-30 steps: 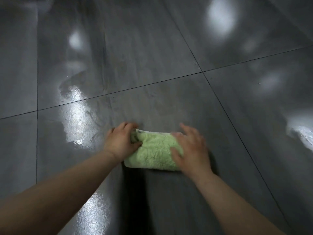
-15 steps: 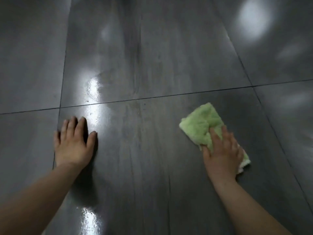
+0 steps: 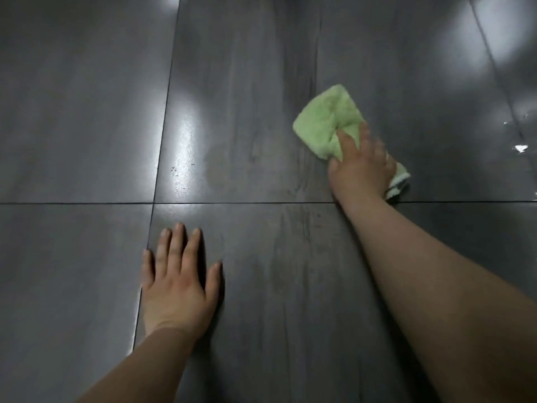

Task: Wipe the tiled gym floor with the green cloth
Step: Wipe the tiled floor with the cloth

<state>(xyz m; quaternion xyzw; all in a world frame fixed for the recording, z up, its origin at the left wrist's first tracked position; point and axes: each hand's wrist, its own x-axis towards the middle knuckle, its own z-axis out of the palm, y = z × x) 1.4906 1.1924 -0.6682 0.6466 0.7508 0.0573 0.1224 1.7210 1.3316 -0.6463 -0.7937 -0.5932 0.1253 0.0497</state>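
Head view: right hand [image 3: 361, 167] lay on the green cloth [image 3: 325, 120], fingers stretched out and pressing it down, not clenched round it; fingertips blurred. Cloth folded, flat on the dark tiled floor [image 3: 87, 112], on the far tile just beyond a grout line [image 3: 75, 203], right of centre. Left hand [image 3: 177, 289] released, palm flat on the near tile, fingers straight, well apart from the cloth. Glare patch [image 3: 186, 146] left of the cloth.

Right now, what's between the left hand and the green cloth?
Only bare dark floor tile, crossed by one grout line. The head view shows nothing else between the left hand and the cloth.
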